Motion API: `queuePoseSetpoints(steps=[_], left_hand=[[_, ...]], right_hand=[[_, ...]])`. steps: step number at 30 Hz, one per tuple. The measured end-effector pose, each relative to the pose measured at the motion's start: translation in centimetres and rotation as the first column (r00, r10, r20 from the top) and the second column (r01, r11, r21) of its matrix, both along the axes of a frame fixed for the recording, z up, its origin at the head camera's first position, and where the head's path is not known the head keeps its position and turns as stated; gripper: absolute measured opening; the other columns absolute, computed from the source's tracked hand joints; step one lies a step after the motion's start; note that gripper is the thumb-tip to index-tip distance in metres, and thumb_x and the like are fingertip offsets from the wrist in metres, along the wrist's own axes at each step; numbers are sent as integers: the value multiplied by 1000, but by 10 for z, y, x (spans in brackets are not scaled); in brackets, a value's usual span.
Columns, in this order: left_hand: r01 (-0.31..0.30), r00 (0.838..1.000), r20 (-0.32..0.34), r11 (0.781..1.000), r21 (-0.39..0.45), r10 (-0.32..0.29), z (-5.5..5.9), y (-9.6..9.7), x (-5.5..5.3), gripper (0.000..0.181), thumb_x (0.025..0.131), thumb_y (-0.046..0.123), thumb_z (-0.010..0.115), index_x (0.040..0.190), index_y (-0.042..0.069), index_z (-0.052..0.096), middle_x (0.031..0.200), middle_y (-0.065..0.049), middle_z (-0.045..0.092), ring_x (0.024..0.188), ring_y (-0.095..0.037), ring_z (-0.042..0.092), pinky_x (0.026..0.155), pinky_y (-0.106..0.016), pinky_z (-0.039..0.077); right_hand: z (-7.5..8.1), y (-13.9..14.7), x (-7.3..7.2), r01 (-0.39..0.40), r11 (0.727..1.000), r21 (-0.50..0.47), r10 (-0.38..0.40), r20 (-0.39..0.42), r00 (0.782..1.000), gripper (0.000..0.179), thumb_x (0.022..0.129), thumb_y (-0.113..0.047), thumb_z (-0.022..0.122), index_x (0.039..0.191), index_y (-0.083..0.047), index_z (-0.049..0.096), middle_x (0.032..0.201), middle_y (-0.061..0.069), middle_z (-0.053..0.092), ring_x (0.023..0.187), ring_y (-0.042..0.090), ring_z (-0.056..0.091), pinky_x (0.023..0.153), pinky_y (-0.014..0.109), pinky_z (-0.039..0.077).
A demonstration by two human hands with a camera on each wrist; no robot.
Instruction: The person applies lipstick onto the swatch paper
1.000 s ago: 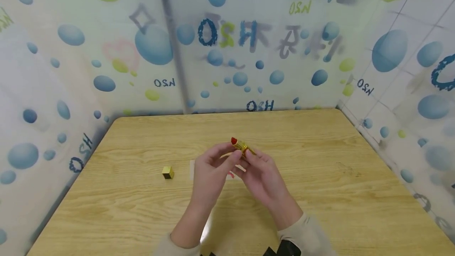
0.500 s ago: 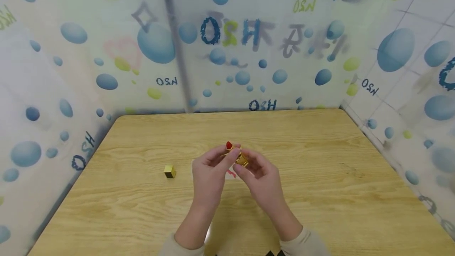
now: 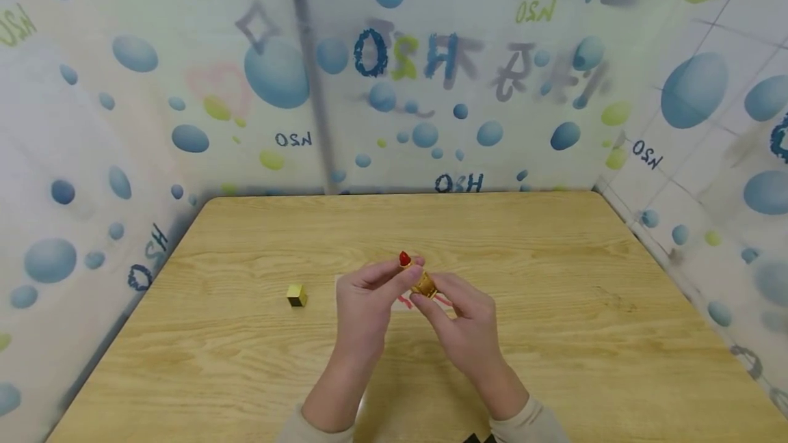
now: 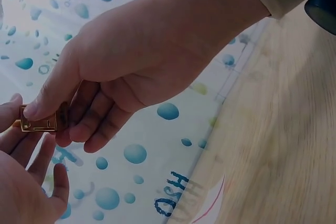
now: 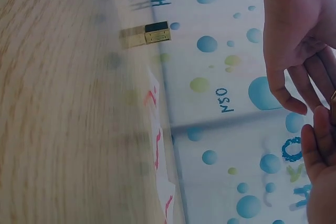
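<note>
A gold lipstick [image 3: 425, 285] with its red tip [image 3: 403, 259] exposed is held between both hands, above the table. My left hand [image 3: 364, 306] pinches its upper part between thumb and fingers, just below the red tip. At the lower end of the tube, my right hand [image 3: 464, 313] grips with thumb and fingertips. The left wrist view shows the gold case [image 4: 39, 119] under the left thumb, with the right fingers at its other end. In the right wrist view only a sliver of the case shows at the right edge.
A gold cap [image 3: 297, 295] with a dark end stands on the wooden table [image 3: 215, 354], left of the hands. Under the hands lies white paper [image 5: 157, 145] with red strokes, partly hidden in the head view. Patterned walls border the table.
The lipstick has turned more upright, and the right hand has shifted its grip to the tube's lower end. More of the paper's red strokes now show beneath the hands.
</note>
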State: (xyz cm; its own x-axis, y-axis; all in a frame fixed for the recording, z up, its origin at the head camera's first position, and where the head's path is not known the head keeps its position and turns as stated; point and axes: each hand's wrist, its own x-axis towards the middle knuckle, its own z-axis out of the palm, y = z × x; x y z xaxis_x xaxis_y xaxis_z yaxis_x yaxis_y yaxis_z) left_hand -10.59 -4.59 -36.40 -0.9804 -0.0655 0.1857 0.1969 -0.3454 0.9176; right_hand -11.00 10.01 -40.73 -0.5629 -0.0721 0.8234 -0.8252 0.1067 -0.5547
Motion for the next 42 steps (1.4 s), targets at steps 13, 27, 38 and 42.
queuePoseSetpoints(steps=[13,27,38,42], left_hand=[[28,1000,-4,997,79,-28,0,3,0,22,90,-4,79,110,-12,77,94,-1,85,101,-19,82,107,-37,58],[-15,1000,20,999,34,14,-5,11,0,23,89,-1,82,109,-12,78,95,-1,85,99,-22,82,91,-35,64],[-38,999,27,999,10,38,-9,16,2,22,88,-2,82,107,-12,78,94,2,84,93,-18,79,83,-31,65],[-51,998,27,999,-3,51,-9,17,3,21,88,-1,83,106,-10,79,94,2,84,89,-15,75,80,-29,64]], right_hand=[[3,2,6,-100,987,-125,122,179,976,22,94,-1,78,111,12,74,109,-5,79,100,5,73,91,21,62],[4,1,11,14,984,-175,51,359,932,31,80,13,85,107,7,72,106,-14,76,93,2,72,82,18,59],[1,0,12,46,988,-145,3,319,948,35,76,15,87,103,5,66,100,-10,70,88,2,69,77,17,56],[0,-1,12,31,986,-161,20,304,952,36,76,18,85,101,8,62,97,-9,66,87,1,67,76,15,54]])
